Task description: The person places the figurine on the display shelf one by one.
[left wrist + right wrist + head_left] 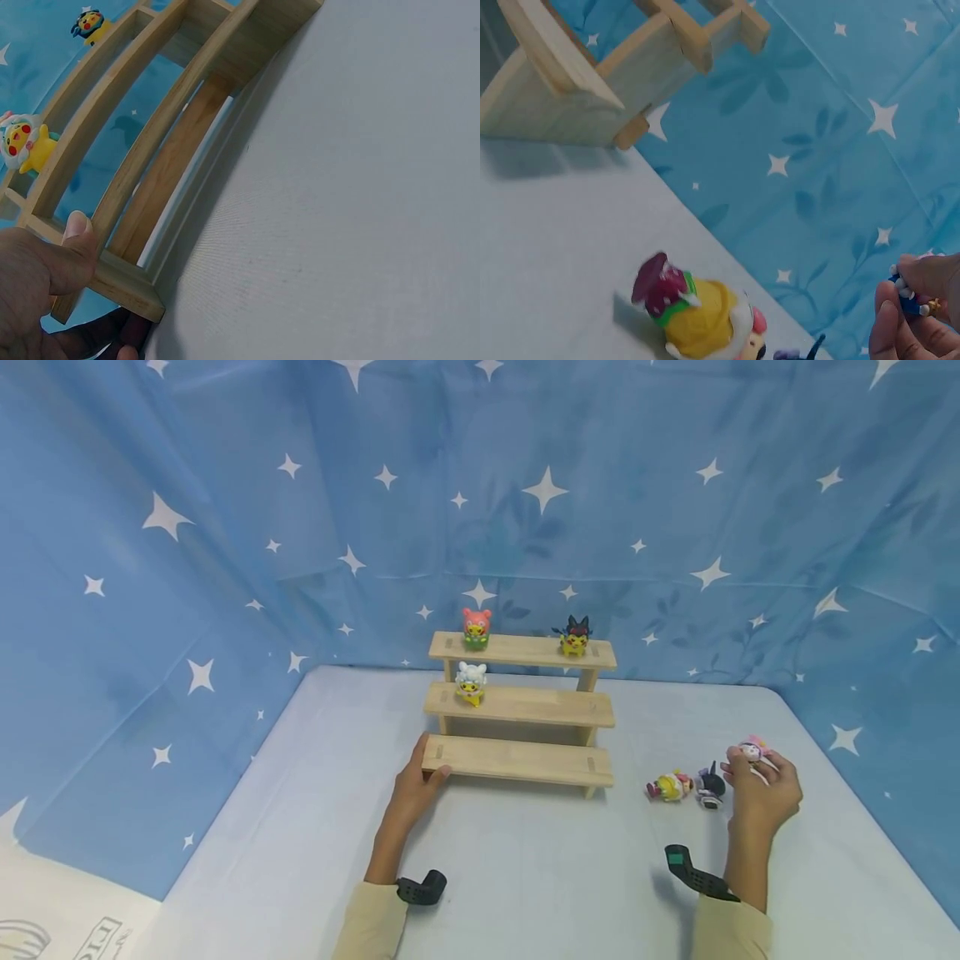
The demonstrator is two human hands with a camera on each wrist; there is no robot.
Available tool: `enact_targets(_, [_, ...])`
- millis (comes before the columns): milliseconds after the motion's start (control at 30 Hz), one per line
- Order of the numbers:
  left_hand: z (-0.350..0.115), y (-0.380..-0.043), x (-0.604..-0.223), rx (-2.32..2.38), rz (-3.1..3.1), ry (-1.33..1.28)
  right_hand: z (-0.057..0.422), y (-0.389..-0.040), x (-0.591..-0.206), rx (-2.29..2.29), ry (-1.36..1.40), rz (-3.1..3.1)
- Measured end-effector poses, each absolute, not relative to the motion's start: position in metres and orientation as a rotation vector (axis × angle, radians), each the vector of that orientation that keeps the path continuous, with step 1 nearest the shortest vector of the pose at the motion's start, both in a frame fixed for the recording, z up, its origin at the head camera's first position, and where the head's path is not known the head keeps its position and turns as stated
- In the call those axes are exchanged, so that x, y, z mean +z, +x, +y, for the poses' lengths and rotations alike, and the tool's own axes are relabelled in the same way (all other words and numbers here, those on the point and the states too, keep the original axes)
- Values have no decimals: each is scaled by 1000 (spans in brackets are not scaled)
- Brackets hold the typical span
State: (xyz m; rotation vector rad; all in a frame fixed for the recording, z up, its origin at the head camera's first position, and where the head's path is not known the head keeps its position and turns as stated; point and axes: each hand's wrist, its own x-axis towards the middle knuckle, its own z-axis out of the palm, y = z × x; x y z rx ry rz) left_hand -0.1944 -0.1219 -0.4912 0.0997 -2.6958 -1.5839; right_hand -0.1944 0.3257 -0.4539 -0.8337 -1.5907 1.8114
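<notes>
A three-tier wooden display shelf point(517, 758) stands at the middle of the table. My left hand point(412, 789) grips the left end of its lowest board, thumb over the front edge. At the right, my right hand point(768, 793) pinches a small pink-and-white figurine point(752, 748) between thumb and fingers; blue and gold parts of it show in the right wrist view. Beside that hand lie a yellow figurine point(671, 786) with a dark red end and a black-and-white figurine point(710, 788), close together on the table.
On the top board are a pink-and-green figurine point(476, 629) at left and a yellow figurine with dark ears point(575, 637) at right. A white-hooded yellow figurine point(471, 683) sits on the middle board's left. A blue starry curtain point(495, 527) hangs behind the white table point(510, 868).
</notes>
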Motion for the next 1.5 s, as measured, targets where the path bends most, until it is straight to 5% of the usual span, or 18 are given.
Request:
enact_targets(1133, [-124, -194, -492, -1580, -2678, 57, 208, -237, -414, 1909, -251, -1952])
enact_targets(1500, [-124, -193, -491, -1576, -2689, 71, 193, -243, -420, 1387, -102, -2208])
